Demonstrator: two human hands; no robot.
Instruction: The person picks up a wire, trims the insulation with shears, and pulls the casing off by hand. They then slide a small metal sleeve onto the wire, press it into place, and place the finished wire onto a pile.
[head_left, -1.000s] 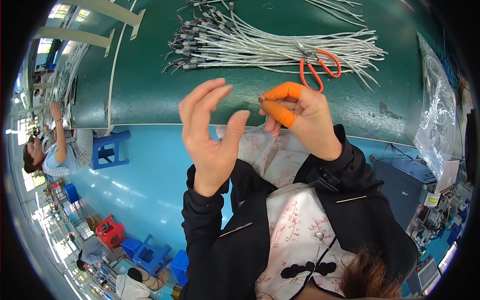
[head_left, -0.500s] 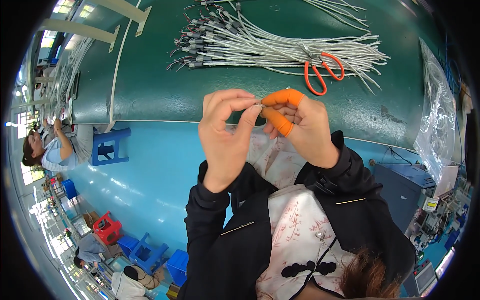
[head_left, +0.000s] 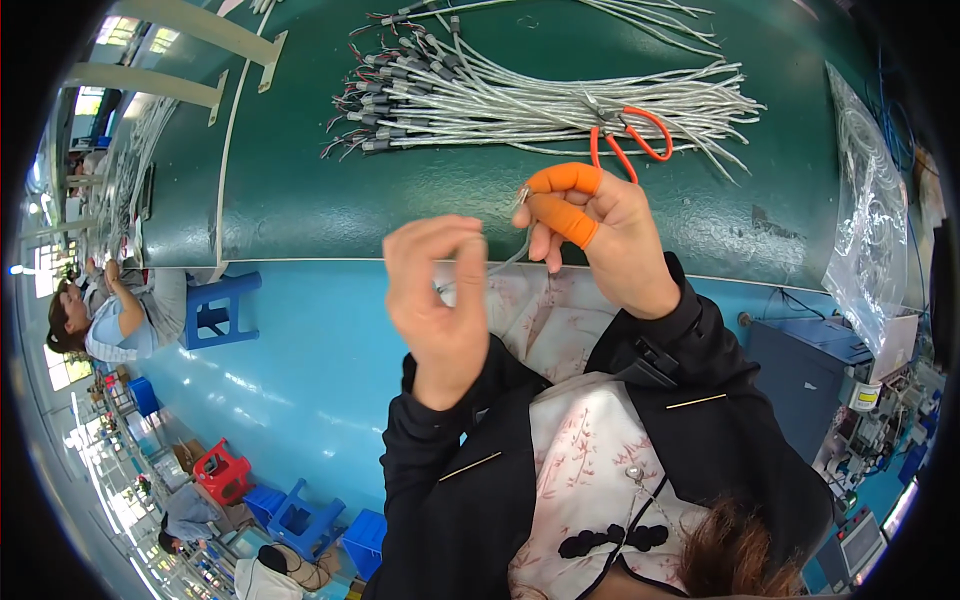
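Note:
My right hand (head_left: 605, 225), with orange finger cots (head_left: 565, 215) on two fingers, pinches the end of a thin grey cable (head_left: 522, 252) above the bench's front edge. A small, shiny tip shows at the fingertips; its detail is too small to make out. The cable hangs below the hand toward my lap. To the left, apart from the cable, my left hand (head_left: 435, 290) is bent with thumb and fingers curled near each other. Motion blurs its fingertips, so anything between them cannot be made out.
A bundle of silvery braided cables (head_left: 540, 105) with dark collars and thin wires lies on the green bench (head_left: 330, 215). Scissors with red handles (head_left: 640, 135) rest on it. Clear plastic (head_left: 865, 210) lies at the right. A blue stool (head_left: 222, 310) and a seated person (head_left: 125, 305) are left.
My left hand has come away from the right fingertips, moving left and slightly down. The right hand keeps its pinch, and the cable below it now shows.

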